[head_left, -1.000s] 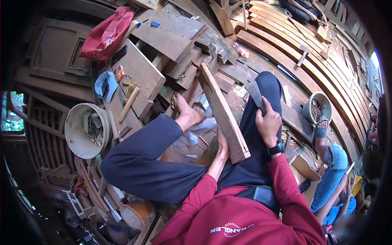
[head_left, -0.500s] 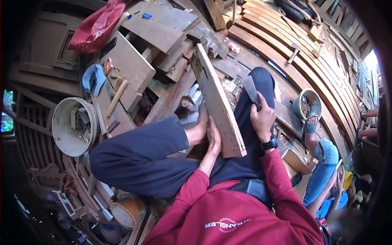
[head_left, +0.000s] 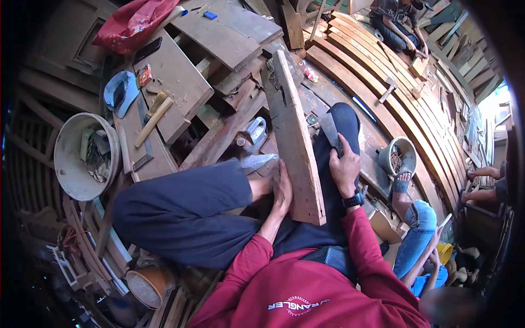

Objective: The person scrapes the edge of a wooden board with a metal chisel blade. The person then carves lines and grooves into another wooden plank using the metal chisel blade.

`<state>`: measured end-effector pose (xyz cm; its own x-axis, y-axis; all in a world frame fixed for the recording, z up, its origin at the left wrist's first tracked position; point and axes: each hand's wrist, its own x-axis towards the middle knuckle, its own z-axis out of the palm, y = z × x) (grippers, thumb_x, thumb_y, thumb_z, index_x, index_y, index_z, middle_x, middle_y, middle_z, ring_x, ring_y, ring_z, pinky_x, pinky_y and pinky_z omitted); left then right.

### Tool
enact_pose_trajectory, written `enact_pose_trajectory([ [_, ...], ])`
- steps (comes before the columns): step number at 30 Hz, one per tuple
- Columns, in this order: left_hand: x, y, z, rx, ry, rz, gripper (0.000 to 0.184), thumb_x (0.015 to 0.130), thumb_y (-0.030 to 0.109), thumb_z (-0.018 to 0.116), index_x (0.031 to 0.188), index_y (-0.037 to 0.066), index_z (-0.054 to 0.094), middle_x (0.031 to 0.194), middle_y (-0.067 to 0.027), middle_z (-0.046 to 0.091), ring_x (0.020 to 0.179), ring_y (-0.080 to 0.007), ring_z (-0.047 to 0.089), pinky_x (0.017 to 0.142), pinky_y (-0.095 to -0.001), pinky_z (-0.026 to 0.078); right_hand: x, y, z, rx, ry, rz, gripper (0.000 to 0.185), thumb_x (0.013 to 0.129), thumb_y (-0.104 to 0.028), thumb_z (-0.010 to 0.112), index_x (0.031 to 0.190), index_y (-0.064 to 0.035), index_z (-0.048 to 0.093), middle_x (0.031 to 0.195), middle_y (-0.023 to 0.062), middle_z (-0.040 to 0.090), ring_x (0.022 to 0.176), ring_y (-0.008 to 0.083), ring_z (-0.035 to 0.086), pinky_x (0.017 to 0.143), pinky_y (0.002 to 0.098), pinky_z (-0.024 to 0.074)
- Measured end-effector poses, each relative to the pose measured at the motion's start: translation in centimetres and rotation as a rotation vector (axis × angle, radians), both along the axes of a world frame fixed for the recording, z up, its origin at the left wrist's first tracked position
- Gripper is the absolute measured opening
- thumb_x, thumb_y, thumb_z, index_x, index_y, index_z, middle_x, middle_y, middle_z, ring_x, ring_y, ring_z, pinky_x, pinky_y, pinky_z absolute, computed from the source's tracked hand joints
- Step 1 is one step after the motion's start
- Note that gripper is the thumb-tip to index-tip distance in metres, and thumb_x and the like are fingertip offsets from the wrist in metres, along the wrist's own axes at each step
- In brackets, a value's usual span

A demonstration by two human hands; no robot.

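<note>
A long, thick wooden board slants across my lap, its far end chipped and hollowed along one edge. My left hand holds the board's left side near the lower end, fingers stretched along it and the thumb mostly hidden. On the other side, my right hand is closed round the dark handle of a putty knife. Its wide grey blade points up and away, over my right knee and apart from the board. A plastic jug and a piece of clear plastic wrap lie left of the board.
Left stand a white bucket of scraps and a bench board bearing a wooden-handled tool. Long curved planks carry a hammer. A small bucket sits by one person's foot; another person works behind.
The view has tilted up, showing more of the person at the back. The board's near end sits slightly lower in view. Both hands keep their holds.
</note>
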<state>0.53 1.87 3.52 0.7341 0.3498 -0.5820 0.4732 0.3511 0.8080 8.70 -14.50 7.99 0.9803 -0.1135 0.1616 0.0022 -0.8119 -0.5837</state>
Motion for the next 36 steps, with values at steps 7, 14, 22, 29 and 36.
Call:
enact_pose_trajectory([
  [7, 1.5, -0.9, -2.0, 0.193, 0.088, -0.250, 0.071, 0.107, 0.051, 0.028, 0.141, -0.008, 0.046, 0.142, -0.0256, 0.052, 0.134, -0.0339, 0.048, 0.110, -0.0382, 0.036, 0.3, -0.7, -0.3, -0.049, -0.058, -0.004, 0.046, 0.081, -0.018, 0.064, 0.127, -0.0145, 0.065, 0.076, 0.0248, 0.067, 0.069, 0.0413, 0.067, 0.065, 0.0505, 0.0523],
  [14, 1.3, 0.1, -2.7, -0.026, -0.039, -0.038, 0.075, 0.106, 0.055, 0.029, 0.144, -0.008, 0.042, 0.145, -0.0240, 0.049, 0.135, -0.0317, 0.047, 0.111, -0.0366, 0.036, 0.5, -0.4, 0.5, -0.001, -0.023, -0.055, 0.046, 0.081, -0.018, 0.064, 0.127, -0.0134, 0.065, 0.073, 0.0242, 0.066, 0.067, 0.0412, 0.065, 0.064, 0.0500, 0.0519],
  [22, 3.2, 2.1, -0.5, -0.031, 0.105, -0.150, 0.081, 0.104, 0.060, 0.024, 0.144, -0.007, 0.043, 0.143, -0.0252, 0.051, 0.134, -0.0337, 0.048, 0.110, -0.0372, 0.037, 1.3, 2.3, 0.4, -0.056, 0.012, 0.041, 0.047, 0.081, -0.019, 0.066, 0.128, -0.0153, 0.065, 0.069, 0.0239, 0.065, 0.063, 0.0404, 0.065, 0.062, 0.0510, 0.0515],
  [29, 3.9, 1.6, -0.7, 0.081, 0.107, -0.139, 0.089, 0.101, 0.067, 0.022, 0.134, -0.010, 0.052, 0.130, -0.0321, 0.058, 0.125, -0.0403, 0.055, 0.103, -0.0421, 0.042, 1.5, 3.9, 0.5, -0.012, 0.141, 0.055, 0.049, 0.081, -0.020, 0.067, 0.130, -0.0165, 0.063, 0.075, 0.0246, 0.066, 0.069, 0.0412, 0.066, 0.065, 0.0500, 0.0516],
  [36, 4.3, 0.7, 0.9, 0.192, 0.064, -0.163, 0.093, 0.100, 0.069, 0.020, 0.125, -0.013, 0.058, 0.121, -0.0348, 0.062, 0.120, -0.0451, 0.057, 0.099, -0.0446, 0.043, 1.1, 1.2, 3.4, 0.443, 0.393, -0.035, 0.057, 0.082, -0.011, 0.065, 0.138, -0.0181, 0.060, 0.061, 0.0003, 0.044, 0.056, 0.0097, 0.040, 0.055, 0.0286, 0.0387],
])
